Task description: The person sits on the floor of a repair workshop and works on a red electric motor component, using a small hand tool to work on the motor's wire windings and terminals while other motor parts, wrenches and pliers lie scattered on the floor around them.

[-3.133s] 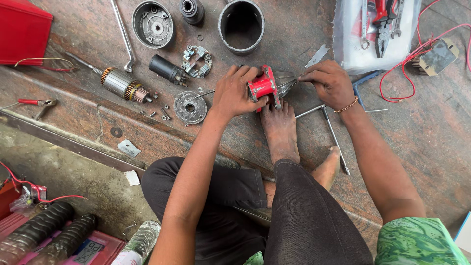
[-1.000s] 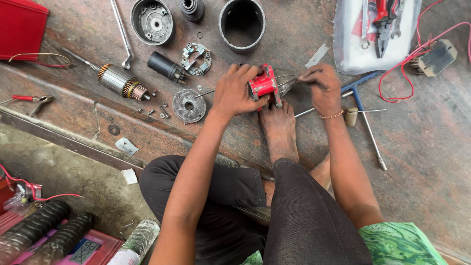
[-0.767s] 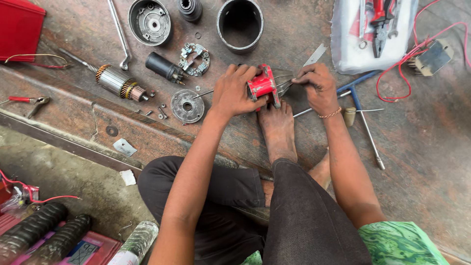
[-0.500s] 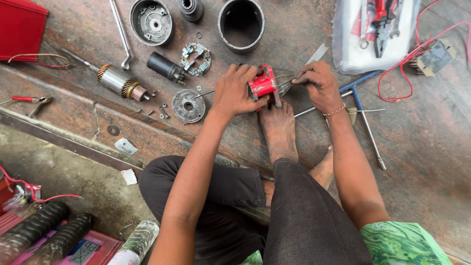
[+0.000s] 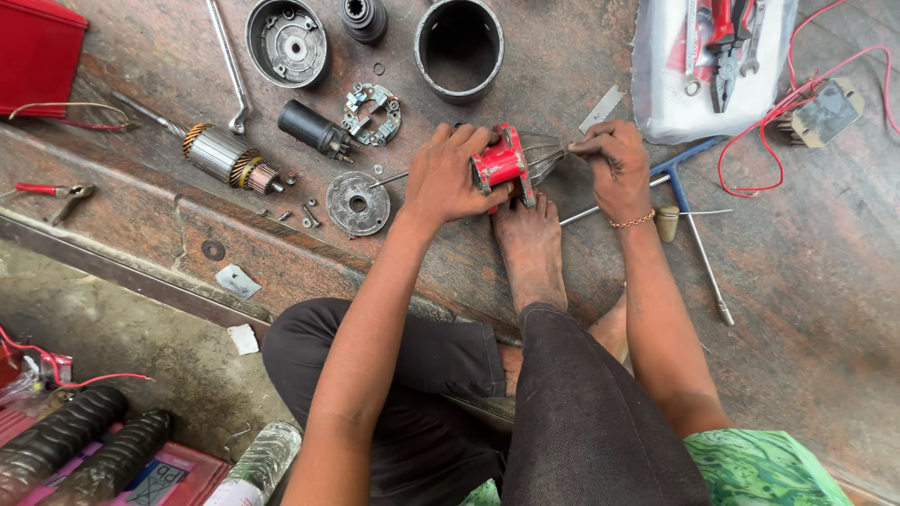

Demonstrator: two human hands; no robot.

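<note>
Left hand (image 5: 455,178) curled in a grip, right hand (image 5: 614,164) pinching with fingers, both arms extended

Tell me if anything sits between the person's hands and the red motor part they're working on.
Nothing visible does. The left hand already grips the red motor part directly, and the right hand pinches the metal prongs at its other end. The bare foot only props the part from below.
</note>
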